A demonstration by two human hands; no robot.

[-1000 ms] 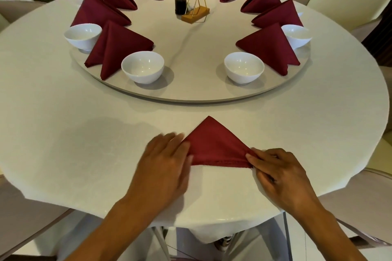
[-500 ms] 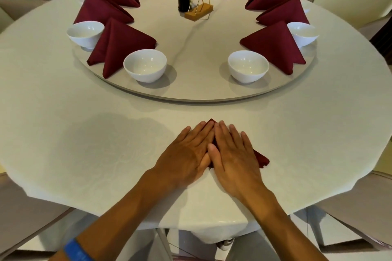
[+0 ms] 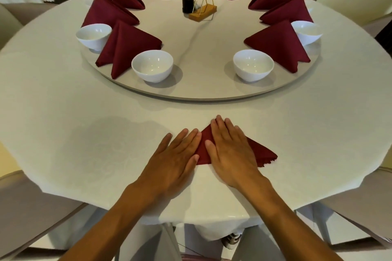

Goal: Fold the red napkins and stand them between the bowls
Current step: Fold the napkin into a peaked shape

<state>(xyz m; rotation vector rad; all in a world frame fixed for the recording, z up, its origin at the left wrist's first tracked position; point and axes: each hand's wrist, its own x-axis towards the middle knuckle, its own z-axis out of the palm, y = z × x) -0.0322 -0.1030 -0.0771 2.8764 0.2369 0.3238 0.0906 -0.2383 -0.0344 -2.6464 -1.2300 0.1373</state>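
Creasing step: my left hand [image 3: 176,154] and right hand [image 3: 231,150] lie flat, fingers straight and spread, pressing the folded red napkin [image 3: 262,153] against the tabletop [image 3: 84,133] near its front edge. Next, I judge, it must be lifted, opened into a cone and stood between the two nearest bowls [image 3: 152,65].

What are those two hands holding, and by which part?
Nothing is gripped. The right hand lies flat on the folded dark red cloth napkin, covering its peak and middle; the left hand presses its left edge with straight fingers.
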